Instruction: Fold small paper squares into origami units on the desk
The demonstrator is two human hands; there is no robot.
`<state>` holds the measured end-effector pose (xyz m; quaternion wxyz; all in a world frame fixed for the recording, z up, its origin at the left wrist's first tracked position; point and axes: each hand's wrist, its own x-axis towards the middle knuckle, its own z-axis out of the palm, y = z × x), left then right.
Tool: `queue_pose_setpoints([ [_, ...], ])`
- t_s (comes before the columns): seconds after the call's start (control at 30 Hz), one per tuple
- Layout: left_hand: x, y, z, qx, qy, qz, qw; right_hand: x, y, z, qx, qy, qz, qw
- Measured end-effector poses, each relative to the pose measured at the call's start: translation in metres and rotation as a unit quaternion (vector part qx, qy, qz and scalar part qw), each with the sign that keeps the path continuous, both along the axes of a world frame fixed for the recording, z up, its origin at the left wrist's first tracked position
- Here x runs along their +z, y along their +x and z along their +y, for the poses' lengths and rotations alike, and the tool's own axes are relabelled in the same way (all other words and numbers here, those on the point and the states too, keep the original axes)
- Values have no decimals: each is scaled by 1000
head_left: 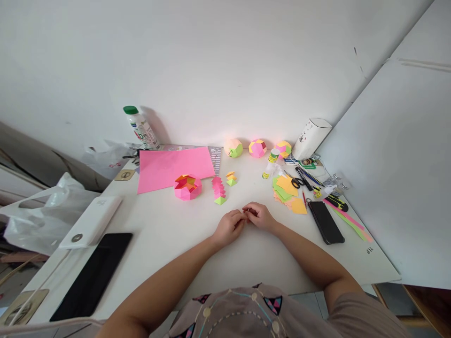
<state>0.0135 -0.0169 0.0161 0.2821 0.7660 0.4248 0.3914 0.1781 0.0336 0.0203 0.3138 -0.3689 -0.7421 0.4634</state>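
Observation:
My left hand (229, 228) and my right hand (260, 216) meet over the white table, fingertips pinched together. Whatever lies between the fingers is too small or hidden to make out. Just beyond them stand a stack of folded pink paper pieces (218, 188) with a green one in front, and a shorter stack of folded orange and green pieces (231, 178). A partly built pink paper ball (188, 188), open at the top with orange inside, sits to the left. Sticky notes (286, 188) in green and orange lie spread out on the right.
Three finished paper balls (257, 148) line the wall near a glue stick (273, 156). Scissors (296, 182), a black phone (325, 222) and a white container (312, 139) are right. Pink sheet (169, 166), bottle (141, 129), white box (92, 220) and black tablet (93, 274) are left.

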Motion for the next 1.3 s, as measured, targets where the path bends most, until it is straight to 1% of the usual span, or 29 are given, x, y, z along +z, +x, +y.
queue_pose_setpoints([
  [0.1, -2, 0, -1, -2, 9, 25, 1000, 1, 0, 0, 4, 8, 0, 1000],
  [0.27, -6, 0, -3, -5, 60, 56, 997, -1, 0, 1, 0, 29, -12, 999],
  [0.47, -9, 1, -4, -56, 101, 145, 983, -7, 1, 2, 11, 9, 4, 1000],
  [0.57, -9, 1, -3, -61, 97, 151, 982, -7, 0, -1, 5, 2, 10, 1000],
  [0.67, -9, 1, -3, -58, 79, 139, 985, -3, 1, -1, 2, -36, 18, 999],
  [0.73, -8, 1, -3, -56, 77, 142, 985, 5, 4, 5, -7, -47, 20, 999],
  [0.77, -8, 1, -3, -56, 78, 147, 985, 12, 7, 10, -23, -34, 21, 999],
  [0.83, -8, 1, -2, -59, 79, 154, 983, 31, 16, 26, -97, 49, 22, 994],
  [0.87, -7, 1, -2, -61, 78, 154, 983, 43, 21, 36, -158, 105, 26, 982],
  [0.93, -7, 1, -2, -66, 72, 147, 984, 69, 32, 58, -262, 220, -6, 939],
  [0.97, -7, 1, -1, -67, 68, 140, 985, 82, 37, 69, -289, 267, -31, 919],
  [1.0, -7, 1, -1, -68, 64, 134, 987, 92, 40, 81, -299, 301, -55, 904],
  [1.07, -8, 1, -1, -68, 59, 130, 987, 107, 44, 102, -295, 354, -97, 882],
  [1.13, -8, 1, -1, -67, 61, 136, 987, 111, 44, 121, -291, 372, -140, 870],
  [1.17, -8, 1, -1, -68, 63, 139, 986, 110, 43, 130, -295, 363, -157, 870],
  [1.3, -7, 1, 0, -76, 70, 141, 985, 101, 41, 151, -312, 274, -183, 891],
])
